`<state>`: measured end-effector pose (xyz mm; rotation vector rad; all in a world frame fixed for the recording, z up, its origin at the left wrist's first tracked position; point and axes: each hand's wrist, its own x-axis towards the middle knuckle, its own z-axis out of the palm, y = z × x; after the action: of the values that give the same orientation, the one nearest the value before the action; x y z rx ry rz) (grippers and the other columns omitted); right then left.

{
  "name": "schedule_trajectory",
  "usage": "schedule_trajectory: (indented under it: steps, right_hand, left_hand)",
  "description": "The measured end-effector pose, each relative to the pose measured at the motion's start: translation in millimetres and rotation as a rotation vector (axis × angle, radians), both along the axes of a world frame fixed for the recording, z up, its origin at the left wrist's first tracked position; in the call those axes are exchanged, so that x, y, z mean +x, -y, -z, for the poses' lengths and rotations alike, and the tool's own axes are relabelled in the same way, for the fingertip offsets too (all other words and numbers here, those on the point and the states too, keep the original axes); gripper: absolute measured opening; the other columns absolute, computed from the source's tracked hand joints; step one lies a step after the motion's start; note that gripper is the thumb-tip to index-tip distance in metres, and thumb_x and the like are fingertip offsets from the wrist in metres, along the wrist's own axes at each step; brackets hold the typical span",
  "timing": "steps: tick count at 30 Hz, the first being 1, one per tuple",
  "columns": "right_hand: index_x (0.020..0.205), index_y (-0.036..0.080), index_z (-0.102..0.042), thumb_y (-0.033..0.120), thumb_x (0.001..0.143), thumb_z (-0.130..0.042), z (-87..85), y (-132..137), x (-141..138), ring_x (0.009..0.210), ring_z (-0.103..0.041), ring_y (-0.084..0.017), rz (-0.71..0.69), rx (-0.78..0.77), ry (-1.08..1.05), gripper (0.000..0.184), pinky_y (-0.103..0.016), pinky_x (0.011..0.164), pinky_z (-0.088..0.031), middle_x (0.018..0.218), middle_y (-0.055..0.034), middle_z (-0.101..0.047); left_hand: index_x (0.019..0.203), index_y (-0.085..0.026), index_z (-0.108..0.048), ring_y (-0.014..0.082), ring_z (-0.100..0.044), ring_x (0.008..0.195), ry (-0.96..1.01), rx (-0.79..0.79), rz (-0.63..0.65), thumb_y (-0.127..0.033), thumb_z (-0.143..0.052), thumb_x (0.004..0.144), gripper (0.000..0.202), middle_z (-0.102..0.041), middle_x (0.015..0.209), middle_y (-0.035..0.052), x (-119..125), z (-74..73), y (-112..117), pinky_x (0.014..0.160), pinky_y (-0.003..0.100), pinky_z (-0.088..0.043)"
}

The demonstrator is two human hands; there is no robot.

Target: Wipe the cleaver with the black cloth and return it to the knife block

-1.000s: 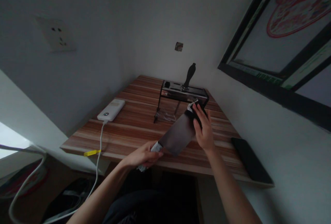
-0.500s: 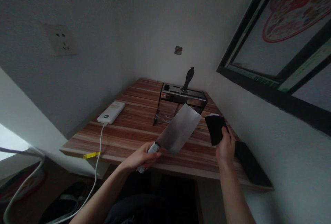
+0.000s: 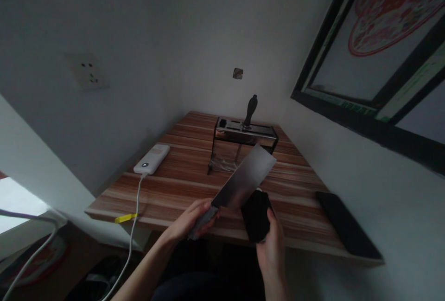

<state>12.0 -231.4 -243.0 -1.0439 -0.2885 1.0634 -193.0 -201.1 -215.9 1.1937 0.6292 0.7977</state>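
My left hand (image 3: 189,220) is closed round the handle of a cleaver (image 3: 243,178), whose broad steel blade slants up to the right over the wooden table (image 3: 181,171). My right hand (image 3: 273,245) grips a black cloth (image 3: 256,215) just below the blade's lower edge, near the table's front edge. Behind the blade stands a metal knife rack (image 3: 243,134) with one black-handled knife (image 3: 250,106) upright in it.
A white power bank (image 3: 152,158) lies at the table's left with a white cable (image 3: 134,217) hanging off the front edge. A black flat device (image 3: 347,229) rests at the right edge. Walls close in on both sides; a framed picture (image 3: 382,60) hangs on the right.
My right hand took the black cloth off the blade's tip, swung out right, then came down under the blade near its handle end. The cleaver stayed slanted in my left hand.
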Motion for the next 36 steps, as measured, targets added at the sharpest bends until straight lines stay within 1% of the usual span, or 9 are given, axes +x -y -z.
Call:
schedule_trajectory:
  steps: [4, 7, 9, 12, 15, 21, 26, 32, 36]
  right_hand:
    - [0.097, 0.026, -0.067, 0.03, 0.075, -0.064, 12.2, 11, -13, 0.092, -0.067, -0.016, -0.024, 0.07, -0.045, 0.023, -0.027, 0.07, -0.054, 0.097, 0.0042, -0.072]
    - [0.102, 0.026, -0.066, 0.037, 0.078, -0.059, 11.6, 18, -19, 0.093, -0.067, -0.018, -0.137, 0.155, -0.029, 0.028, -0.032, 0.077, -0.054, 0.097, 0.0027, -0.072]
    - [0.104, 0.026, -0.066, 0.041, 0.078, -0.058, 5.3, 22, -24, 0.093, -0.067, -0.019, -0.179, 0.123, -0.065, 0.031, -0.034, 0.078, -0.054, 0.097, 0.0017, -0.072]
    - [0.103, 0.025, -0.066, 0.043, 0.077, -0.06, -9.0, 24, -29, 0.093, -0.067, -0.019, -0.158, 0.009, -0.184, 0.032, -0.033, 0.076, -0.054, 0.098, 0.0011, -0.072]
    - [0.098, 0.024, -0.067, 0.042, 0.075, -0.062, -20.7, 21, -31, 0.09, -0.067, -0.018, -0.155, -0.024, -0.243, 0.03, -0.031, 0.074, -0.054, 0.096, 0.0021, -0.072]
    - [0.093, 0.022, -0.069, 0.045, 0.074, -0.062, -23.2, 15, -26, 0.09, -0.066, -0.022, -0.184, 0.016, -0.243, 0.03, -0.036, 0.077, -0.054, 0.092, -0.0005, -0.073]
    - [0.094, 0.02, -0.069, 0.049, 0.076, -0.057, -23.7, 13, -25, 0.089, -0.067, -0.023, -0.269, 0.088, -0.115, 0.036, -0.039, 0.084, -0.051, 0.087, -0.0016, -0.074]
    - [0.089, 0.02, -0.069, 0.048, 0.073, -0.061, -31.1, 15, -26, 0.086, -0.067, -0.023, -0.257, 0.038, -0.178, 0.033, -0.04, 0.084, -0.05, 0.087, -0.002, -0.074]
    - [0.089, 0.022, -0.068, 0.046, 0.071, -0.064, -33.9, 15, -24, 0.089, -0.066, -0.023, -0.243, 0.018, -0.189, 0.031, -0.04, 0.083, -0.05, 0.091, -0.0005, -0.073]
  left_hand:
    - [0.084, -0.015, -0.052, 0.0057, -0.036, 0.046, -0.163, 0.081, -0.175, -0.058, -0.047, 0.081, 0.044, -0.044, 0.059, -0.0033, 8, -7.4, 8, 0.041, 0.017, -0.027]
    - [0.08, -0.016, -0.053, 0.0097, -0.043, 0.056, -0.412, 0.323, -0.314, -0.052, -0.047, 0.083, 0.036, -0.05, 0.064, -0.0011, 14, -16.1, 16, 0.05, 0.019, -0.032]
    - [0.086, -0.018, -0.056, 0.0134, -0.049, 0.062, -0.594, 0.483, -0.37, -0.047, -0.047, 0.084, 0.03, -0.055, 0.069, 0.0006, 18, -20.2, 21, 0.056, 0.022, -0.033]
    - [0.099, -0.021, -0.056, 0.0184, -0.055, 0.064, -0.799, 0.61, -0.365, -0.043, -0.044, 0.086, 0.028, -0.061, 0.071, 0.0029, 24, -21.2, 26, 0.059, 0.025, -0.033]
    - [0.099, -0.022, -0.056, 0.0231, -0.06, 0.071, -0.888, 0.675, -0.334, -0.043, -0.044, 0.085, 0.028, -0.064, 0.074, 0.0062, 32, -19.1, 29, 0.061, 0.027, -0.034]
    - [0.101, -0.022, -0.056, 0.0284, -0.062, 0.079, -1.019, 0.634, -0.293, -0.047, -0.047, 0.083, 0.032, -0.067, 0.082, 0.009, 43, -22.7, 31, 0.064, 0.03, -0.035]
    - [0.089, -0.019, -0.06, 0.0277, -0.062, 0.078, -1.031, 0.588, -0.218, -0.049, -0.046, 0.083, 0.034, -0.067, 0.082, 0.0099, 41, -29.4, 31, 0.062, 0.029, -0.035]
    - [0.084, -0.015, -0.062, 0.0164, -0.054, 0.067, -0.76, 0.473, -0.021, -0.047, -0.055, 0.078, 0.033, -0.063, 0.074, 0.0023, 31, -33.4, 26, 0.06, 0.023, -0.036]
    - [0.076, -0.013, -0.06, 0.0111, -0.047, 0.062, -0.631, 0.386, 0.06, -0.045, -0.056, 0.079, 0.032, -0.056, 0.066, -0.0021, 28, -31.4, 23, 0.057, 0.02, -0.034]
